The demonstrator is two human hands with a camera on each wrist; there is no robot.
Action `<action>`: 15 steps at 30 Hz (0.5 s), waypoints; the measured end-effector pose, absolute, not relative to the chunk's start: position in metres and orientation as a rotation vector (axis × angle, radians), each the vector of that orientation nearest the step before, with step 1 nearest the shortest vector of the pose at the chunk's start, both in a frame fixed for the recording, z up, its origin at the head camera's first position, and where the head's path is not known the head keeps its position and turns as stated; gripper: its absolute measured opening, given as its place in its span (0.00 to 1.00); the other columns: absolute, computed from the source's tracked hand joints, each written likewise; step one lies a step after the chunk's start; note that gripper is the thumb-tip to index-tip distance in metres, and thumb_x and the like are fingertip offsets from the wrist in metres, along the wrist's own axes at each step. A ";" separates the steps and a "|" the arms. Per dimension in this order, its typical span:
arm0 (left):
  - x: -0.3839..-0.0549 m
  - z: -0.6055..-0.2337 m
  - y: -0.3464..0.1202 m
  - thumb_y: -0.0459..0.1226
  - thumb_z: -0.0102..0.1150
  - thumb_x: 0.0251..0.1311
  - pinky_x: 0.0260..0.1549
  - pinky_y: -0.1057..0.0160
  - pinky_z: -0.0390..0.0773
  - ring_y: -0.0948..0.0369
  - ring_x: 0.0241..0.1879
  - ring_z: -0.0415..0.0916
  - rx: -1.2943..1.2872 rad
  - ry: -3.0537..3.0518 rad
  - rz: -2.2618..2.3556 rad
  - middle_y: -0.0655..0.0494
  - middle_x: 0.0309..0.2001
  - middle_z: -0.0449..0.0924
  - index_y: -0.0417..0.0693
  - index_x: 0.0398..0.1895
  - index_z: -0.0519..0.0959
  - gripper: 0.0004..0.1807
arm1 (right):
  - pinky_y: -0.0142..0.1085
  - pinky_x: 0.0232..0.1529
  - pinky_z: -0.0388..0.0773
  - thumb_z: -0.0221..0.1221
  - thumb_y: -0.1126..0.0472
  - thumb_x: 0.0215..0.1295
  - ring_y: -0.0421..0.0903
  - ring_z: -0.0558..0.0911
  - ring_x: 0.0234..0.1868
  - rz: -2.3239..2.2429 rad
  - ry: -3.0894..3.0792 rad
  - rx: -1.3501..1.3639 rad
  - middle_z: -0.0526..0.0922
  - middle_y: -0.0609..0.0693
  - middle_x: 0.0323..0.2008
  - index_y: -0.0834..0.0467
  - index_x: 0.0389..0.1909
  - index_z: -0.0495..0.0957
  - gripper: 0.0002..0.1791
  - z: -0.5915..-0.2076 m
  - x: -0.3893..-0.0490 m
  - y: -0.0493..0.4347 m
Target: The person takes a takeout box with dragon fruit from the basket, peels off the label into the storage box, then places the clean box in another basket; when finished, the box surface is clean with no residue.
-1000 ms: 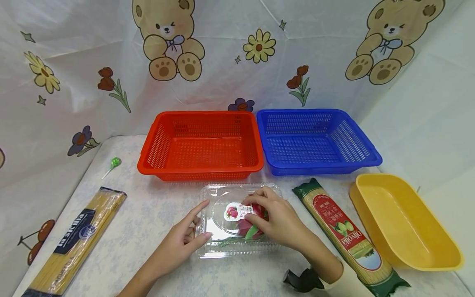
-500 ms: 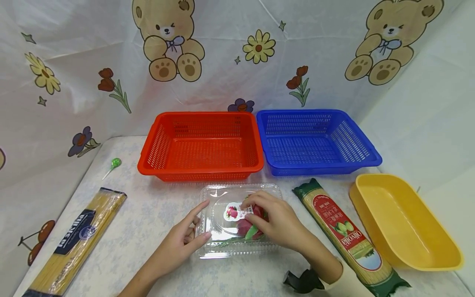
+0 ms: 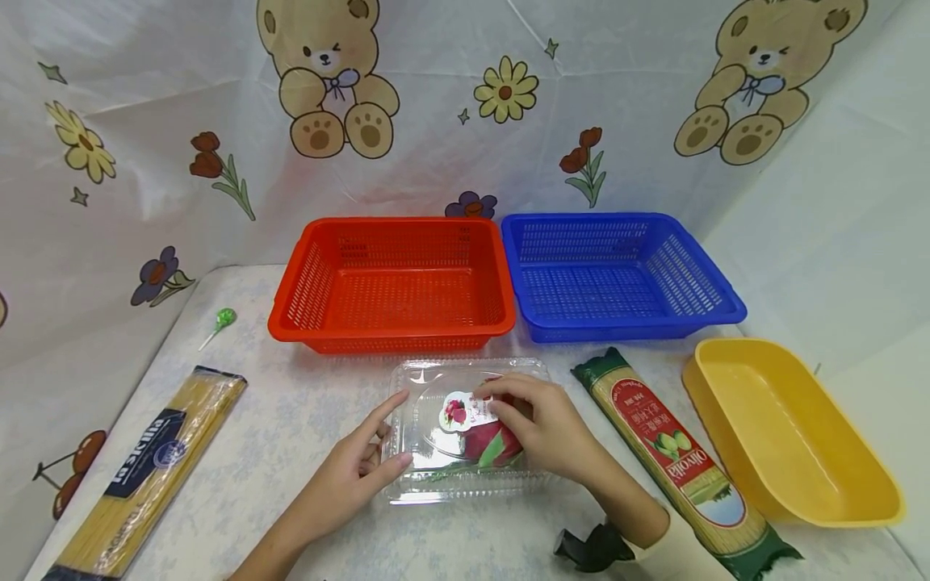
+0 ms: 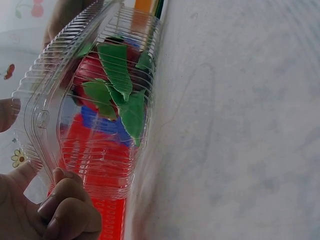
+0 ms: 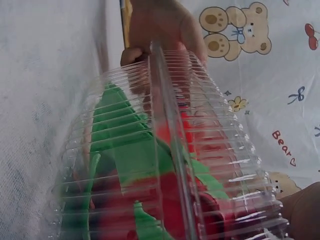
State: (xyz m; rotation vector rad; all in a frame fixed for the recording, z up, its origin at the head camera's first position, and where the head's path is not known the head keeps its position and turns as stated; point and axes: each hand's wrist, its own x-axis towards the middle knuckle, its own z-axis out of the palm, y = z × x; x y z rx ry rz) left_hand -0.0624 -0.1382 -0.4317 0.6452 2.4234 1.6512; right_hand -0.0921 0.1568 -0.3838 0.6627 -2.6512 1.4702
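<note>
A clear plastic clamshell box [image 3: 429,484] lies flat in front of me, its lid down. Inside is a red dragon fruit [image 3: 488,442] with green scales, toward the right end. A white label [image 3: 454,412] with a fruit picture sits on the lid. My left hand [image 3: 356,468] holds the box's left end, thumb and index finger over the edge and the other fingers curled against its side [image 4: 70,210]. Above the lid's right half, my right hand [image 3: 545,424] pinches the label's right end between thumb and fingers; the fingertips partly cover that end.
A red basket [image 3: 392,332] and blue basket [image 3: 632,329] stand behind the box. Right are a green-ended noodle pack [image 3: 668,440] and yellow basin [image 3: 792,420]. Left lie a spaghetti pack [image 3: 152,468] and green lollipop [image 3: 226,317]. A black object [image 3: 596,549] is beside my right wrist.
My right hand has shifted slightly right and turned a little, so more of the label and dragon fruit shows. The left hand and the box have stayed in place.
</note>
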 end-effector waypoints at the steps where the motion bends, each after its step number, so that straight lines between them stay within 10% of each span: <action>1: -0.063 -0.432 -0.138 0.42 0.63 0.70 0.17 0.70 0.64 0.72 0.21 0.54 0.651 2.421 1.654 0.50 0.43 0.68 0.63 0.81 0.57 0.40 | 0.33 0.47 0.81 0.64 0.68 0.69 0.41 0.82 0.49 1.498 -2.638 0.651 0.85 0.39 0.49 0.47 0.48 0.88 0.14 -0.384 -0.092 0.158; 15: -0.063 -0.434 -0.138 0.41 0.64 0.70 0.18 0.69 0.69 0.72 0.22 0.56 0.647 2.417 1.662 0.49 0.44 0.67 0.67 0.80 0.57 0.40 | 0.33 0.35 0.78 0.64 0.62 0.71 0.47 0.79 0.37 1.658 -2.585 0.535 0.85 0.41 0.50 0.47 0.54 0.85 0.14 -0.376 -0.082 0.176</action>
